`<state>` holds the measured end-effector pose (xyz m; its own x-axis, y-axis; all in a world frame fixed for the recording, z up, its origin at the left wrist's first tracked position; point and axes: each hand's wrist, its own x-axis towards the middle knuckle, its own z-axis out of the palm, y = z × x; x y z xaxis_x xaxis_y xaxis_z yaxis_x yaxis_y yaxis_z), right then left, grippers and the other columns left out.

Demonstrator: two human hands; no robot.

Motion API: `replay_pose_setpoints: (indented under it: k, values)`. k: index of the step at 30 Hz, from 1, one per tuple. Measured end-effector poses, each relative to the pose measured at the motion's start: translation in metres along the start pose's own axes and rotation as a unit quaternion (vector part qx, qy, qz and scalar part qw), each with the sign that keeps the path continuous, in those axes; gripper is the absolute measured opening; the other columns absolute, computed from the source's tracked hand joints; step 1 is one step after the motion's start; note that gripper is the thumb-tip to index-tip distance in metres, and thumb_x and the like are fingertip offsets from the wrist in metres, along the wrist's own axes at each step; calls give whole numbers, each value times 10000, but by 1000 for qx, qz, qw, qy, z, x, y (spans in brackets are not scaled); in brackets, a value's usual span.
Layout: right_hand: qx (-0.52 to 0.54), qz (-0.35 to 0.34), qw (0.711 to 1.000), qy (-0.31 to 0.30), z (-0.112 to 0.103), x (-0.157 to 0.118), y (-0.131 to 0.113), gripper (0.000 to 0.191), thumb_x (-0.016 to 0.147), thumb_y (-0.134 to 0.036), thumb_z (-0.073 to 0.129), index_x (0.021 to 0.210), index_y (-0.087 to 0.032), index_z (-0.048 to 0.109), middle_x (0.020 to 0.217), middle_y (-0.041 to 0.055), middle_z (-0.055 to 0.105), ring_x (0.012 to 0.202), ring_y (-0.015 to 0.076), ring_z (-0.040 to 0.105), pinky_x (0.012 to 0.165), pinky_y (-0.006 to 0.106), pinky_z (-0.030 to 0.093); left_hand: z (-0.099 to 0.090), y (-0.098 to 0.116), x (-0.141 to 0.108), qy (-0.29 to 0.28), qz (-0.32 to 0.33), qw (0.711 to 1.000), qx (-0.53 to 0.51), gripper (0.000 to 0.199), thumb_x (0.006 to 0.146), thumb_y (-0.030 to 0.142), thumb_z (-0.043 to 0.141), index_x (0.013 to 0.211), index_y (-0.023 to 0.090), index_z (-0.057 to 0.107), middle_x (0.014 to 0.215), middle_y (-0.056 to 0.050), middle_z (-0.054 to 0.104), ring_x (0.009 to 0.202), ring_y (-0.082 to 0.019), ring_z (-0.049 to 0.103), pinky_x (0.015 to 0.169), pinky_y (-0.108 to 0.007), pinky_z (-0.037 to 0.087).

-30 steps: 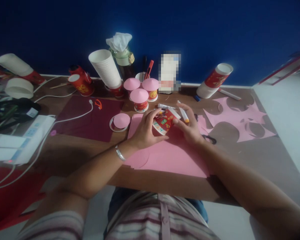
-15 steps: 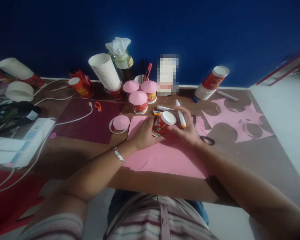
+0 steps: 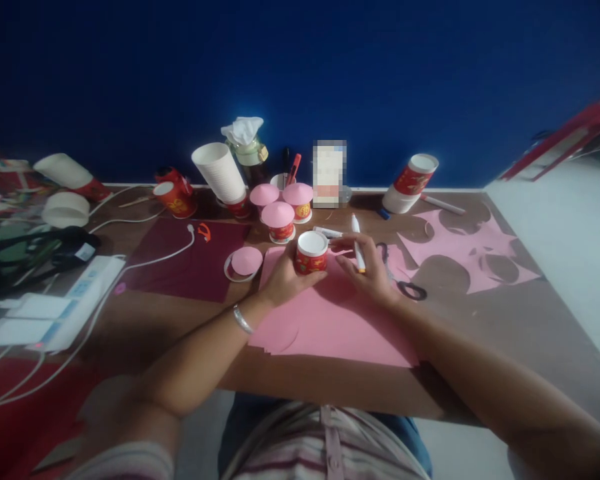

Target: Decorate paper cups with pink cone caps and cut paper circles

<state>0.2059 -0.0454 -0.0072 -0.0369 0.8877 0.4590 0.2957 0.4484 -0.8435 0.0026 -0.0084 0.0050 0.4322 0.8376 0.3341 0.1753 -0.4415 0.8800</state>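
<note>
Plainly, the red cup (image 3: 312, 262) sits clamped in the left hand (image 3: 286, 280) (right hand (image 3: 373, 272), gripping a marker (image 3: 356, 229), just beside it).

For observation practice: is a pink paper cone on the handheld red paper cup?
No, off: the red paper cup shows a bare white top.

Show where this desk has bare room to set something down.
The desk looks largely bare at right, between the right forearm and the cut-out pink sheet, and between the left forearm and the dark red sheet. It is crowded beyond the red cup in the left hand, where pink-topped cups and a cup stack stand close.
</note>
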Motion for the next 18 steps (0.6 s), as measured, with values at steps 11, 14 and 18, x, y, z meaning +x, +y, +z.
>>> replay_pose_setpoints:
  k: [11, 14, 18]
  values:
    - [-217, 14, 975, -42, 7, -4, 5, 532, 875, -271, 668, 1383, -234, 513, 1181, 134, 677, 1015, 279, 686, 866, 434, 586, -3, -7, -1, 5, 18, 999, 42, 591, 749, 390, 851, 1216, 199, 543, 1169, -96, 714, 1047, -253, 694, 920, -459, 584]
    - [-228, 10, 973, -43, 8, -5, 1, 407, 930, -264, 596, 1336, -233, 579, 1143, 127, 679, 934, 241, 689, 805, 381, 588, -4, -8, -2, -12, 11, 1000, 8, 545, 794, 387, 801, 1224, 199, 525, 1183, -97, 697, 1041, -242, 684, 914, -441, 581]
    - [-243, 3, 969, -43, 6, -5, 0, 312, 962, -272, 556, 1253, -229, 659, 1127, 121, 693, 869, 223, 680, 748, 353, 559, -5, -4, -3, -46, 8, 998, -39, 529, 801, 360, 784, 1233, 208, 519, 1193, -99, 680, 1053, -240, 673, 904, -430, 586]
